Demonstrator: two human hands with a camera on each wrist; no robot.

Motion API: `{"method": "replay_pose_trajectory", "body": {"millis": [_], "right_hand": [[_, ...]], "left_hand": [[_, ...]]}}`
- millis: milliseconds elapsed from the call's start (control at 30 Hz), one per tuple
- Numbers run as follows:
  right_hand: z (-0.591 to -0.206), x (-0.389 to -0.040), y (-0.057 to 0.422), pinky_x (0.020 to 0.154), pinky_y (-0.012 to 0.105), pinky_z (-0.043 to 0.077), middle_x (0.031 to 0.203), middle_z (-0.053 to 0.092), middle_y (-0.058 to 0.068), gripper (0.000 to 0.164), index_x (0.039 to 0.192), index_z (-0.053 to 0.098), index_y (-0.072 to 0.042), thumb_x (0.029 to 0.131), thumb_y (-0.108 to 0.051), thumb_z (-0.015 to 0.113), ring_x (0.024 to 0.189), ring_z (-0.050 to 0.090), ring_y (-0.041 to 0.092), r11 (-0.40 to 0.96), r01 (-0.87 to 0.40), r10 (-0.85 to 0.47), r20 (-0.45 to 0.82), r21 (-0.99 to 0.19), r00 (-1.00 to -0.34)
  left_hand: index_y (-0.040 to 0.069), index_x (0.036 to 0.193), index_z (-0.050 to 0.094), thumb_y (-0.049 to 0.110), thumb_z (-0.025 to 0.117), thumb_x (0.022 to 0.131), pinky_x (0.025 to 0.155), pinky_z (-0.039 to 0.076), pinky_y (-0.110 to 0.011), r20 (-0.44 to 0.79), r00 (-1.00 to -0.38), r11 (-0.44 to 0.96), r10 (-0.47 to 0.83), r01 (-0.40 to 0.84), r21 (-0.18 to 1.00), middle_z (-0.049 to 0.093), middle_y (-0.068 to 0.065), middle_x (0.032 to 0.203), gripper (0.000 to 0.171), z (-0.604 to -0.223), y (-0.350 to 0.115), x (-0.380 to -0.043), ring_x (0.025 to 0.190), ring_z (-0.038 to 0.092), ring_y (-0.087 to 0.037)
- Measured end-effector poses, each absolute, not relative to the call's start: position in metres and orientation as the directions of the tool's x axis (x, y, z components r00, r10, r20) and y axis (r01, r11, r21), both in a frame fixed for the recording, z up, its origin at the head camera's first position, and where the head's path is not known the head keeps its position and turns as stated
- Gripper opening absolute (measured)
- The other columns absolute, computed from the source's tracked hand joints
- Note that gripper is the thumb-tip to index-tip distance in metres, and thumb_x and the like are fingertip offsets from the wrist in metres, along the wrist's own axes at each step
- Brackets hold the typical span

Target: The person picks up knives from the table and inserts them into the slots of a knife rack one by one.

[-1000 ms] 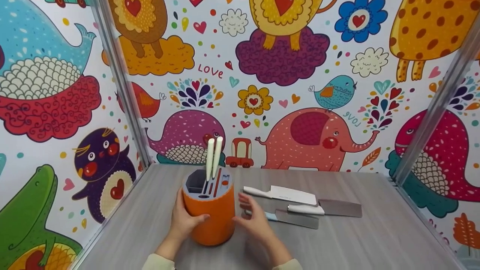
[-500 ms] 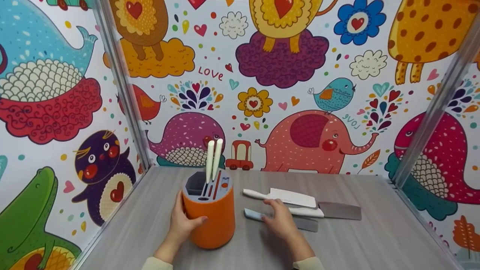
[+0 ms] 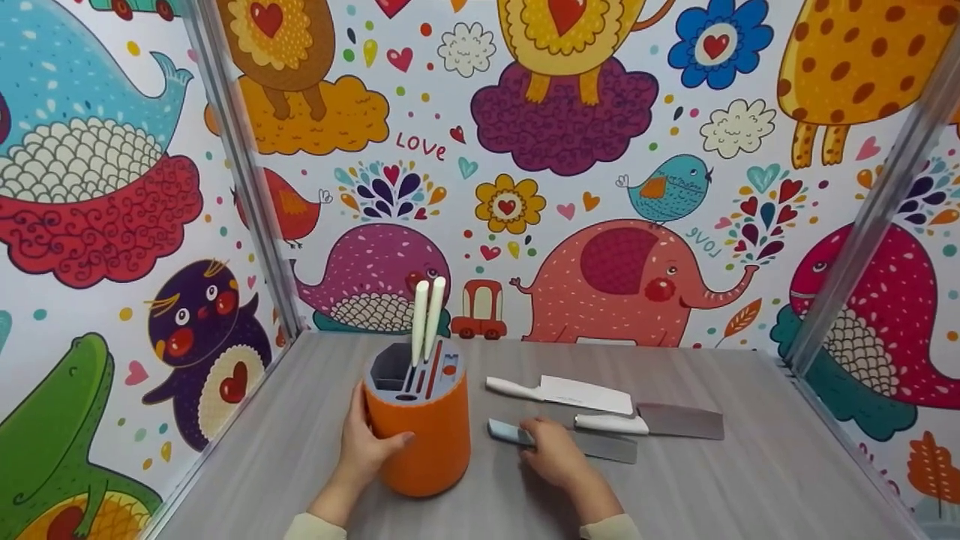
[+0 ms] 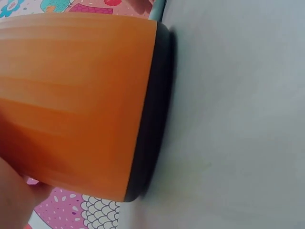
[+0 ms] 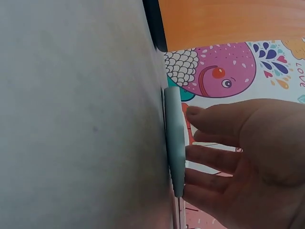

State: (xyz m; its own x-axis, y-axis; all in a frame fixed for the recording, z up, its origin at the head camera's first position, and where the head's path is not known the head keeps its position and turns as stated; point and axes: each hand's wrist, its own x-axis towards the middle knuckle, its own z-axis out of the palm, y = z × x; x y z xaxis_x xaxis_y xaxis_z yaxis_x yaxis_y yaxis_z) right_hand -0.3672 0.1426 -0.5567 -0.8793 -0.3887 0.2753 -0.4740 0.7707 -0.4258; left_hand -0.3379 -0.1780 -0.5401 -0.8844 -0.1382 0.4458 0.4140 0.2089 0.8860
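An orange round knife block (image 3: 424, 442) stands upright on the table, with two white-handled utensils (image 3: 426, 322) in its grey slotted top. My left hand (image 3: 360, 442) grips its left side, thumb across the front. Right of the block lies a cleaver with a pale blue-grey handle (image 3: 506, 431); its blade (image 3: 611, 448) points right. Over this handle is my right hand (image 3: 555, 454). In the right wrist view the thumb and fingers (image 5: 209, 157) reach toward the handle (image 5: 175, 143), which lies flat; whether they touch it is unclear.
Behind that cleaver lie two more with white handles: one with a white blade (image 3: 585, 394) at the back, another with a grey blade (image 3: 681, 421) to the right. Patterned panels (image 3: 420, 187) with metal corner posts (image 3: 847, 217) enclose the grey table (image 3: 712, 487).
My right hand has left the knife block's right side, moved right and come down over the nearest cleaver's handle. The left hand stays on the block, which has hardly moved.
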Motion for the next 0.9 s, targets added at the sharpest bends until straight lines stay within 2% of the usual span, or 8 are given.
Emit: {"method": "replay_pose_trajectory", "body": {"millis": [133, 300, 467, 633, 767, 900], "right_hand": [[-0.557, -0.366, 0.143, 0.071, 0.041, 0.055, 0.088, 0.07, 0.01, 0.028, 0.095, 0.071, -0.001, 0.07, 0.012, 0.069, 0.081, 0.067, 0.028, 0.778, -0.507, -0.393, 0.342, -0.37, -0.853], [-0.555, -0.363, 0.141, 0.068, 0.038, 0.054, 0.082, 0.073, 0.006, 0.032, 0.085, 0.075, -0.005, 0.064, 0.017, 0.066, 0.077, 0.067, 0.025, 0.801, -0.497, -0.389, 0.342, -0.333, -0.856], [-0.555, -0.359, 0.139, 0.066, 0.035, 0.056, 0.082, 0.074, 0.003, 0.032, 0.083, 0.076, -0.008, 0.065, 0.017, 0.067, 0.077, 0.069, 0.022, 0.82, -0.472, -0.383, 0.303, -0.324, -0.873], [-0.554, -0.358, 0.138, 0.067, 0.035, 0.056, 0.082, 0.073, 0.002, 0.025, 0.084, 0.075, -0.008, 0.071, 0.012, 0.068, 0.077, 0.068, 0.02, 0.824, -0.483, -0.416, 0.263, -0.296, -0.87], [-0.547, -0.358, 0.138, 0.065, 0.034, 0.054, 0.079, 0.07, 0.001, 0.023, 0.084, 0.073, -0.009, 0.07, 0.01, 0.07, 0.073, 0.064, 0.016, 0.809, -0.507, -0.44, 0.265, -0.297, -0.858], [-0.531, -0.358, 0.14, 0.062, 0.028, 0.052, 0.077, 0.067, -0.003, 0.021, 0.083, 0.073, -0.009, 0.068, 0.005, 0.073, 0.069, 0.058, 0.008, 0.746, -0.566, -0.488, 0.291, -0.35, -0.823]], "left_hand": [[0.023, 0.153, 0.026, 0.018, 0.089, 0.068, 0.105, 0.04, -0.012, 0.443, -0.885, 0.217, -0.145, 0.409, 0.886, 0.047, 0.002, 0.15, 0.106, -0.54, -0.178, -0.338, 0.126, 0.05, -0.005], [0.021, 0.153, 0.027, 0.017, 0.089, 0.068, 0.104, 0.04, -0.012, 0.456, -0.878, 0.22, -0.143, 0.421, 0.88, 0.047, 0.0, 0.149, 0.105, -0.54, -0.178, -0.338, 0.125, 0.05, -0.003], [0.017, 0.152, 0.029, 0.016, 0.089, 0.066, 0.103, 0.041, -0.012, 0.477, -0.868, 0.226, -0.14, 0.44, 0.869, 0.051, -0.003, 0.146, 0.104, -0.542, -0.178, -0.338, 0.121, 0.052, -0.002], [0.02, 0.152, 0.029, 0.018, 0.088, 0.068, 0.104, 0.041, -0.013, 0.464, -0.874, 0.236, -0.141, 0.426, 0.873, 0.051, -0.001, 0.147, 0.102, -0.542, -0.178, -0.337, 0.121, 0.052, -0.001], [0.024, 0.153, 0.027, 0.021, 0.088, 0.069, 0.105, 0.039, -0.013, 0.43, -0.891, 0.242, -0.143, 0.39, 0.889, 0.048, 0.001, 0.149, 0.104, -0.539, -0.177, -0.337, 0.125, 0.05, -0.004], [0.022, 0.153, 0.025, 0.023, 0.089, 0.07, 0.105, 0.036, -0.012, 0.396, -0.906, 0.258, -0.148, 0.352, 0.9, 0.046, 0.0, 0.151, 0.104, -0.535, -0.177, -0.337, 0.128, 0.048, -0.009]]}}
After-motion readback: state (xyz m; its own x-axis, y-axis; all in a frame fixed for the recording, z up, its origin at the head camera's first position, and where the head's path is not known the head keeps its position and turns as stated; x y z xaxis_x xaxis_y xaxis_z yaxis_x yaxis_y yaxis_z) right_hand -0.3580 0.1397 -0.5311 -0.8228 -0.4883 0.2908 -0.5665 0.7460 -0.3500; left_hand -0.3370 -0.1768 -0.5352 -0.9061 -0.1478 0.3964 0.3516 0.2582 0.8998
